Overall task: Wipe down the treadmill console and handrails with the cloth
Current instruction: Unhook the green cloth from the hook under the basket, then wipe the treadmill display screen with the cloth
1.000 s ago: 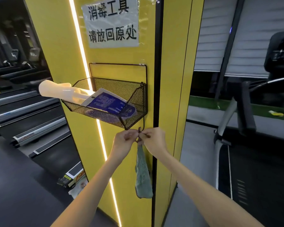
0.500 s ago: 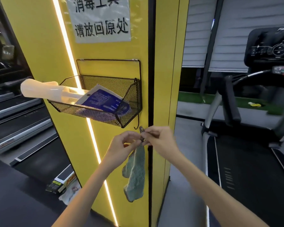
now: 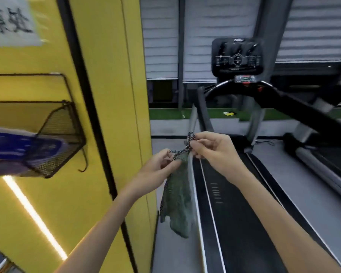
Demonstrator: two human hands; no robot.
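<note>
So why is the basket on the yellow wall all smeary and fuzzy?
Head view: motion blur smears the basket and the sign at the left edge, and the right handrail too; the cloth and the console in the middle look sharper; the light strip glows so bright it washes out white; the wide lens makes the straight pillar lean.

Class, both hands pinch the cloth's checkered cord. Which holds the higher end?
The right hand: it pinches the cord at its top loop, above the left hand, which pinches lower, near the green cloth.
</note>
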